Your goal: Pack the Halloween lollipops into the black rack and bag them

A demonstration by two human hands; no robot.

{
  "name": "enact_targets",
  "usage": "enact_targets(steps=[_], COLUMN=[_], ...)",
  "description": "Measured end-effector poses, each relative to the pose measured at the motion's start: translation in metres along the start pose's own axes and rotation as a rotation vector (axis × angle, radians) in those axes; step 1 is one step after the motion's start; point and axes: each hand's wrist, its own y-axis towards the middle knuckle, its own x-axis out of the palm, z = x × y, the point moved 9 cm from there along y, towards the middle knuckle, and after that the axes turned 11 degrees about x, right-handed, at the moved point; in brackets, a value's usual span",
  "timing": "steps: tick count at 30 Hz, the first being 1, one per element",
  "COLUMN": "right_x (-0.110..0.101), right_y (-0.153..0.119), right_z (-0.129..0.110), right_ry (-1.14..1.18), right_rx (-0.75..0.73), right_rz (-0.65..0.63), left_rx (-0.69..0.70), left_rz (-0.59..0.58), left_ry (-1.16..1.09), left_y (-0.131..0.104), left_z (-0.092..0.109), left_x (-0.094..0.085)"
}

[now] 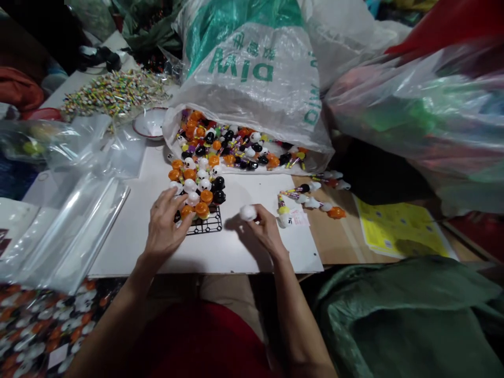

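Observation:
A black grid rack (210,223) lies on the white board, with several orange, white and black figure heads (205,185) standing in rows over most of it. My left hand (167,220) is at the rack's left front corner, fingers spread and touching the nearest heads; its fingertips are partly among them. To the right of the rack, my right hand (264,224) pinches a white piece (248,212) between thumb and fingers, just above the board. The bare grid openings show at the rack's front right.
Behind the rack, an open woven sack (252,94) spills many pieces. Loose pieces (311,202) lie at the right near a yellow sheet (401,228). Plastic bags (74,226), a bowl (149,123) and a stick pile (114,94) occupy the left.

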Motion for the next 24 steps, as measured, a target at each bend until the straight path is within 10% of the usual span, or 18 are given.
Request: enact_targets(steps=[8,17,24], right_x=[0.071,0.075,0.059], right_y=[0.002,-0.006,0.011], right_z=[0.007,-0.018,-0.034], right_ry=[0.384,-0.178,-0.124], right_rx=[0.163,-0.06,-0.041], right_rz=[0.017,-0.014,-0.069], left_rx=[0.172,0.263,0.181], left_rz=[-0.269,-0.249,-0.243], left_ry=[0.07,-0.134,-0.147], left_y=[0.024,0.021,0.028], left_z=[0.021,0.014,0.006], left_x=[0.031,0.052,0.045])
